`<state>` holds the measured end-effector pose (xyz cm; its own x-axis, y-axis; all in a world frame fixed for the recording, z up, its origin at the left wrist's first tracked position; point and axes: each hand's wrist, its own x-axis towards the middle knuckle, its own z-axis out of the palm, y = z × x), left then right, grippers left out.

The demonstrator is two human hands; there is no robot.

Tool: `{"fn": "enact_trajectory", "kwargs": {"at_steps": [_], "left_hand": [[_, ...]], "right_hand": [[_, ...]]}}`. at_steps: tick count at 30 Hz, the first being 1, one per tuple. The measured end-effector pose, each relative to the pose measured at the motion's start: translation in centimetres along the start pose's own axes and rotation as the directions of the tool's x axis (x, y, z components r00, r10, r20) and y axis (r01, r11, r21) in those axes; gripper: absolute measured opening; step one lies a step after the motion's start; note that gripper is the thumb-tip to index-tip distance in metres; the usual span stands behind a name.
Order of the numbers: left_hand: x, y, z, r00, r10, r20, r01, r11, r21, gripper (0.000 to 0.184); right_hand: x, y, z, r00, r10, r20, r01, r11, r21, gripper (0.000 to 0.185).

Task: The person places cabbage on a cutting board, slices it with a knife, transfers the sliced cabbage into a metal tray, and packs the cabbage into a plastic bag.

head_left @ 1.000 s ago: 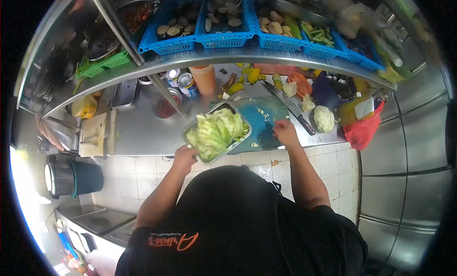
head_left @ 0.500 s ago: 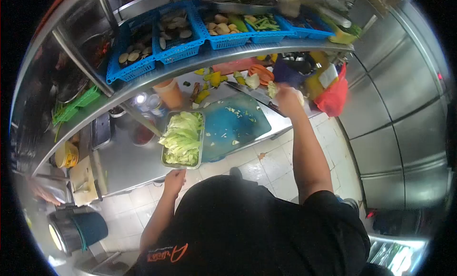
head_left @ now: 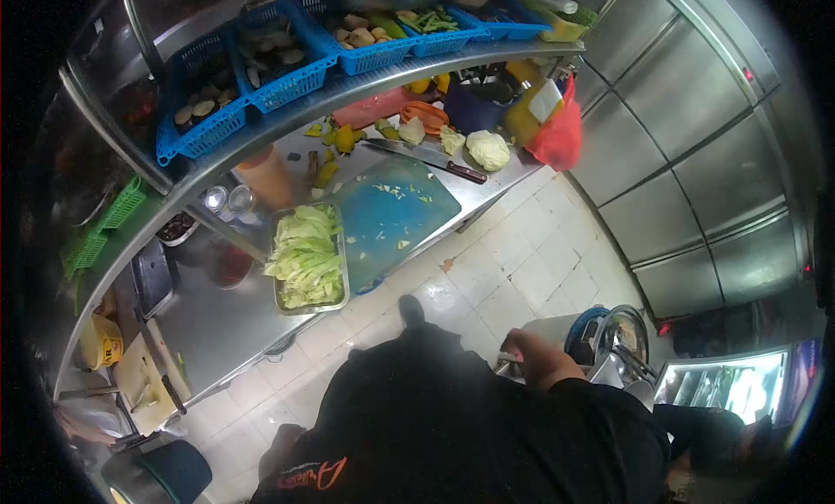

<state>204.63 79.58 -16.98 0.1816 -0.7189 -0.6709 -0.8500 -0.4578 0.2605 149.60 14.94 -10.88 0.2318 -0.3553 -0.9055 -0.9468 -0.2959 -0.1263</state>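
Observation:
My right hand (head_left: pixel 537 358) is low beside my body, away from the counter, its fingers curled. A small pale piece shows at the fingertips, too little of it to name. Close by stands a round container with metal pans (head_left: pixel 622 339) on it. Only part of my left hand (head_left: pixel 283 440) shows at my left side; its fingers are hidden. On the counter a metal tray (head_left: pixel 345 288) is heaped with cut cabbage (head_left: pixel 306 256). Beside it lies a blue-green cutting board (head_left: pixel 391 217) with scraps. A knife (head_left: pixel 426 159) rests behind the board, near a cabbage half (head_left: pixel 488 150).
Blue baskets (head_left: pixel 287 88) of vegetables line the shelf above the counter. A red plastic bag (head_left: pixel 557 134) hangs at the counter's right end. Steel cabinet doors (head_left: pixel 670 126) stand on the right, and a dark bin (head_left: pixel 174 473) is at lower left.
My right hand has left the cabbage and knife end of the counter and come down toward the pans. My left hand has drawn back from the tray's edge. The view has turned right.

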Motion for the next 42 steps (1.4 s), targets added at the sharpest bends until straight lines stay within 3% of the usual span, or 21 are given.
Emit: {"fn": "enact_trajectory", "kwargs": {"at_steps": [3,7,9,10,12,14,15,16,18,20,21,24,26,28,31,32,34,37,38,40,42], "left_hand": [[1.3,0.3,-1.7,0.993,-0.098,-0.066,0.1,0.994,0.032,0.013],[5.8,2.6,-5.2,0.933,-0.015,-0.361,0.091,0.977,0.195,0.013],[8.9,4.9,-8.0,0.961,-0.196,-0.198,0.191,0.981,-0.042,0.02],[10.3,6.4,-9.4,0.958,-0.269,-0.101,0.252,0.955,-0.155,0.024],[12.2,10.1,-11.9,0.86,-0.479,-0.174,0.317,0.77,-0.553,0.038],[14.3,11.6,-11.2,0.877,-0.4,-0.267,0.234,0.84,-0.489,0.046],[15.6,12.4,-10.9,0.879,-0.359,-0.314,0.193,0.869,-0.456,0.051],[15.8,14.4,-12.0,0.889,-0.39,-0.239,0.24,0.842,-0.483,0.052],[14.3,21.0,-17.1,0.857,-0.492,-0.153,0.342,0.766,-0.544,0.054],[14.9,23.4,-17.0,0.893,-0.441,-0.093,0.327,0.774,-0.542,0.054],[15.6,24.9,-17.4,0.863,-0.504,-0.039,0.397,0.722,-0.567,0.051],[17.2,29.8,-19.1,0.834,-0.541,-0.109,0.392,0.718,-0.575,0.046],[19.3,32.8,-21.8,0.798,-0.494,-0.345,0.31,0.828,-0.466,0.04],[19.7,39.4,-29.2,0.626,-0.646,-0.438,0.286,0.712,-0.641,0.033],[21.5,45.6,-36.5,0.529,-0.527,-0.665,-0.01,0.78,-0.626,0.025],[22.3,47.1,-38.6,0.488,-0.462,-0.741,-0.108,0.81,-0.576,0.024],[23.9,49.3,-42.4,0.538,-0.416,-0.733,-0.198,0.783,-0.589,0.027],[25.9,52.2,-48.3,0.46,-0.208,-0.863,-0.354,0.849,-0.393,0.031],[26.5,53.2,-50.5,0.444,-0.106,-0.89,-0.374,0.88,-0.292,0.033],[28.1,55.8,-53.9,0.47,-0.077,-0.879,-0.416,0.859,-0.297,0.039],[30.6,58.3,-57.1,0.52,0.028,-0.854,-0.421,0.878,-0.227,0.046]], "right_hand": [[-2.9,0.3,-0.5,0.994,0.107,0.004,-0.107,0.994,0.018,0.02],[-2.0,-0.5,-5.0,0.99,0.098,-0.105,-0.119,0.967,-0.224,0.023],[-0.8,-3.3,-9.3,0.935,0.082,-0.344,-0.162,0.964,-0.209,0.026],[-0.5,-5.5,-11.8,0.866,0.069,-0.495,-0.147,0.982,-0.12,0.028],[-1.3,-10.5,-17.2,0.626,0.043,-0.779,0.141,0.976,0.168,0.027],[-1.6,-14.6,-23.4,0.414,-0.144,-0.899,0.417,0.908,0.047,0.027],[-2.2,-16.9,-26.6,0.372,-0.183,-0.91,0.431,0.902,-0.006,0.027],[-3.0,-19.0,-29.5,0.326,-0.226,-0.918,0.446,0.893,-0.061,0.028],[-4.3,-22.1,-33.8,0.122,-0.333,-0.935,0.538,0.814,-0.22,0.03],[-4.9,-24.3,-37.4,0.235,-0.422,-0.876,0.558,0.796,-0.234,0.032],[-3.5,-24.5,-38.5,0.266,-0.475,-0.839,0.5,0.812,-0.301,0.033],[-0.7,-24.5,-40.1,0.325,-0.609,-0.723,0.373,0.785,-0.494,0.036],[0.4,-24.6,-40.8,0.333,-0.676,-0.657,0.384,0.734,-0.561,0.037],[0.7,-23.9,-41.6,0.329,-0.731,-0.598,0.455,0.678,-0.578,0.036],[-2.9,-24.3,-43.8,0.595,-0.625,-0.505,0.53,0.778,-0.337,0.039],[-2.9,-24.0,-44.0,0.601,-0.632,-0.49,0.575,0.767,-0.285,0.038],[-2.7,-23.2,-43.9,0.612,-0.641,-0.464,0.649,0.742,-0.168,0.039],[-3.3,-21.5,-41.6,0.627,-0.647,-0.434,0.693,0.718,-0.067,0.037],[-3.4,-20.8,-40.7,0.616,-0.699,-0.363,0.681,0.704,-0.201,0.038],[-3.7,-19.7,-39.3,0.604,-0.768,-0.212,0.643,0.627,-0.441,0.041],[-4.3,-18.9,-38.8,0.581,-0.779,-0.238,0.676,0.624,-0.392,0.037]]}}
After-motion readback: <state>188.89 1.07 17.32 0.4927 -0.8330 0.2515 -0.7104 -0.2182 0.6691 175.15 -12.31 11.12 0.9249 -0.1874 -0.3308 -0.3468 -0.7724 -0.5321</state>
